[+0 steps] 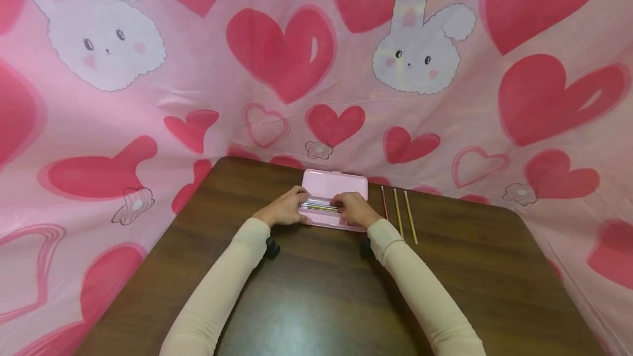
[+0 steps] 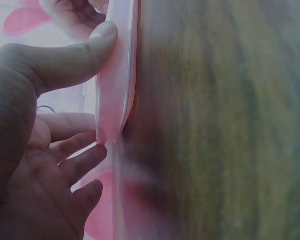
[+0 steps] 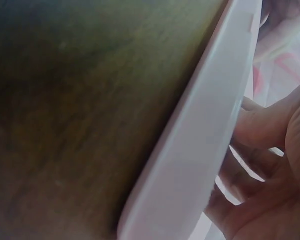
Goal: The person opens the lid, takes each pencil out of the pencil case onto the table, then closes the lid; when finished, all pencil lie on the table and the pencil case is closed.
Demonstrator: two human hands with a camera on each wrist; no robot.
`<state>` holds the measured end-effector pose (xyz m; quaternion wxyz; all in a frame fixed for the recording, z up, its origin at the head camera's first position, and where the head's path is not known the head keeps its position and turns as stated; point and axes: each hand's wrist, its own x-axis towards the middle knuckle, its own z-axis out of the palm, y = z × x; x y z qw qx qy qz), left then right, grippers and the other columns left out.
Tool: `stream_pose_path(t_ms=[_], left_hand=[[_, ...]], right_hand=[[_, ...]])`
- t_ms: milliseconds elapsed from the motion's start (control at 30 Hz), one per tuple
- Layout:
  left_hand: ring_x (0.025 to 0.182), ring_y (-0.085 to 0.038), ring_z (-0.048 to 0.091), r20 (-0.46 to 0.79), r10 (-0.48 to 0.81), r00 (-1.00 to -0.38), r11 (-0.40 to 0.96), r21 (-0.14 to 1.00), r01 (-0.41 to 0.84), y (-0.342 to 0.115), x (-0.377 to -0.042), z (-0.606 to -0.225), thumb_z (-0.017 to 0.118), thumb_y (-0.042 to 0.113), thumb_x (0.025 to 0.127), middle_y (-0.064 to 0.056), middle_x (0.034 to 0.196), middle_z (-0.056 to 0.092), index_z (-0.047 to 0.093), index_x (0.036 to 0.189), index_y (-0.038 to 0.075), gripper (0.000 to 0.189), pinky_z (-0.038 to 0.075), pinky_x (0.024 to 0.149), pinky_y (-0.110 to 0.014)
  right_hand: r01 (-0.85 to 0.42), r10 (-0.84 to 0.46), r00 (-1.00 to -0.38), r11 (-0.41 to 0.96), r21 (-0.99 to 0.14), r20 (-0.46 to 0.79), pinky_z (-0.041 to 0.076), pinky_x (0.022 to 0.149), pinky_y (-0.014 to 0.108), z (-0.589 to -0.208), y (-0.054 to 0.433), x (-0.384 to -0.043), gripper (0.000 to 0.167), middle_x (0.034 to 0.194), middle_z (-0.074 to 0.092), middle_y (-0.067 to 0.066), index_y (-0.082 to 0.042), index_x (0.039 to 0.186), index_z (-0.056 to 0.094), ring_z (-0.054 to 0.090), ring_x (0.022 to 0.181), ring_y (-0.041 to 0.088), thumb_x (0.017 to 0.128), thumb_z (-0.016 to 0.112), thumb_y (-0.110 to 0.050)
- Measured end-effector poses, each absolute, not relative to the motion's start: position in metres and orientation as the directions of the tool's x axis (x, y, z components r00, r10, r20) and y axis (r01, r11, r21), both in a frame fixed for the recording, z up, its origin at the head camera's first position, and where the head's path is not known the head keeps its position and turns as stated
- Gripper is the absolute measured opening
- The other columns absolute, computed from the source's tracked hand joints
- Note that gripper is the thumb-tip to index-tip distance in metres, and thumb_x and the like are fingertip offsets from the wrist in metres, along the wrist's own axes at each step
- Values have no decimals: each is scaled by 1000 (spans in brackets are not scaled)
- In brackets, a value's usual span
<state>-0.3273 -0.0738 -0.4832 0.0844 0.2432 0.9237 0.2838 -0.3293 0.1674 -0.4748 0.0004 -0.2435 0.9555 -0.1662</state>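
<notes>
An opened pink pencil case (image 1: 334, 184) lies near the table's far edge, its lid tipped back. Inside it, several pencils (image 1: 318, 207) lie lengthwise. My left hand (image 1: 286, 207) grips the case's left end; in the left wrist view, the thumb (image 2: 102, 42) presses the front wall and the fingers are at the end. Over the right part of the case, my right hand (image 1: 357, 209) reaches in with bent fingers at the pencils' right ends. From the right wrist, the case's front wall (image 3: 189, 135) hides those fingertips, so whether they pinch a pencil is unclear.
To the right of the case, three pencils lie on the brown table (image 1: 306, 290): a dark red pencil (image 1: 384, 202) and two yellow ones, the outer yellow pencil (image 1: 410, 217) farthest right. A pink curtain (image 1: 277, 125) with hearts and rabbits hangs behind the table.
</notes>
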Motion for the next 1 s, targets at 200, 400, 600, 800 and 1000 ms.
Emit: stream_pose_path(t_ms=[200,400,600,800,1000], left_hand=[[143,-29,45,-15,505,-863,721,558,412,-74,-327,-483,84,39,81,-11,156,41,50,149,6,84,35,123,-45],[143,-29,45,-10,500,-866,718,564,408,-74,-327,-483,85,38,80,-11,155,41,50,148,6,83,34,123,-46],[142,-28,46,-16,490,-872,721,570,395,-74,-326,-483,85,39,80,-10,155,42,51,148,7,83,36,122,-45],[145,-28,44,-13,493,-870,721,566,400,-74,-325,-483,85,39,80,-10,156,41,51,148,5,83,35,123,-45],[144,-28,44,0,499,-867,718,559,414,-75,-325,-483,86,38,80,-11,155,42,50,148,5,83,35,122,-44]], right_hand=[[-442,-447,-892,837,-323,65,57,91,38,-472,167,-329,23,98,75,8,-8,107,77,62,85,20,87,71,-1],[-442,-431,-896,842,-311,106,55,82,36,-469,166,-326,15,91,75,6,-9,99,78,59,80,19,86,72,-3],[-456,-434,-890,839,-299,139,58,84,37,-467,170,-324,16,90,73,6,-9,98,78,61,79,17,84,71,-5],[-503,-464,-864,821,-270,198,58,79,37,-460,184,-323,16,84,73,5,-8,97,77,63,76,16,84,69,-4],[-497,-397,-858,799,-337,326,57,73,37,-441,197,-323,15,85,74,6,-6,99,75,67,77,18,86,70,-4]])
